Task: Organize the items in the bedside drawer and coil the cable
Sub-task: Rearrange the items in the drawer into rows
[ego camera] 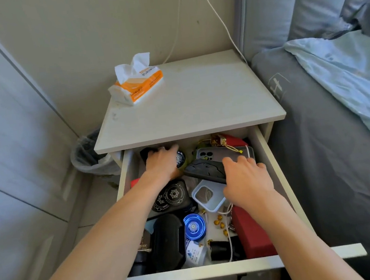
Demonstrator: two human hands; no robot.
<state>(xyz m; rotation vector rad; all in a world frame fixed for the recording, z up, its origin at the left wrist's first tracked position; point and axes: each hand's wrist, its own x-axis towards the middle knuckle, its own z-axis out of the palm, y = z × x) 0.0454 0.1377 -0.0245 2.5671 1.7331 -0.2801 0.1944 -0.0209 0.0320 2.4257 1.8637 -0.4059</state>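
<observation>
The drawer (271,154) is seen pulled fully out of the bedside table (189,98), its front panel nearest the camera. At that near end a black case (167,243), a blue round tin (194,227) and a red box (252,235) are noted, crowded together. The white cable (228,210) is traced from the near end, beside the red box, upward past the clear phone case (204,195); its long axis runs roughly near-to-far along the right half of the drawer, and part of it is hidden under the right hand (244,179).

Mid-drawer, the right hand is laid on a dark ridged case (205,169), fingers bent over its right end (whether it is actually gripped or only touched cannot be told). The cable lies directly beneath and just nearer than this hand, so the right hand is judged the closer one for the coiling step.

Further back, the left hand (161,162) is reaching under the table top, fingers curled over a black item (146,153) at the back left; a hold looks likely. A grey phone case (224,154) and gold trinkets (217,140) are recorded at the far right.

Sorting is judged barely begun; the cable is not yet coiled. A tissue pack (136,83) sits on the table top.
</observation>
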